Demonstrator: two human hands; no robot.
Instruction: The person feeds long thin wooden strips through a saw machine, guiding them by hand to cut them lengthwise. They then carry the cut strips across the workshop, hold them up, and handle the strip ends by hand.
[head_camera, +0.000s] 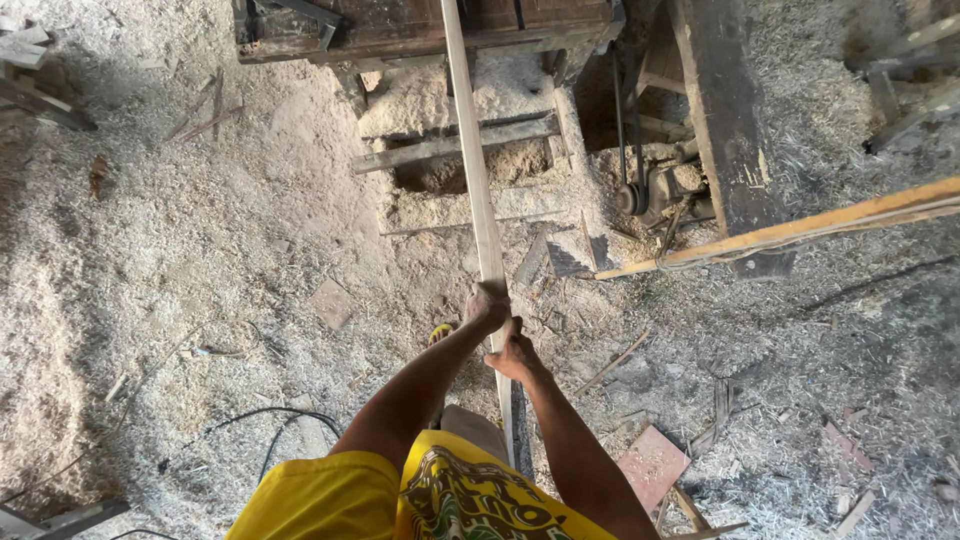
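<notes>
Over sawdust floor, long wooden strip running lengthwise toward bench, 2 hands gripping

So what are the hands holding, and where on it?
Both hands, left and right, grip a long wooden strip near its close end, left just ahead of right.

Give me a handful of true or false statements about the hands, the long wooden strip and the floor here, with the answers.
1. Both hands grip the long wooden strip. True: the left hand sits ahead of the right hand.
2. The strip's far end lies over the dark wooden machine. True.
3. The floor is bare concrete. False: sawdust and wood scraps cover it.
4. The person wears a blue shirt. False: the shirt is yellow.
5. A black cable lies on the sawdust. True.
</notes>
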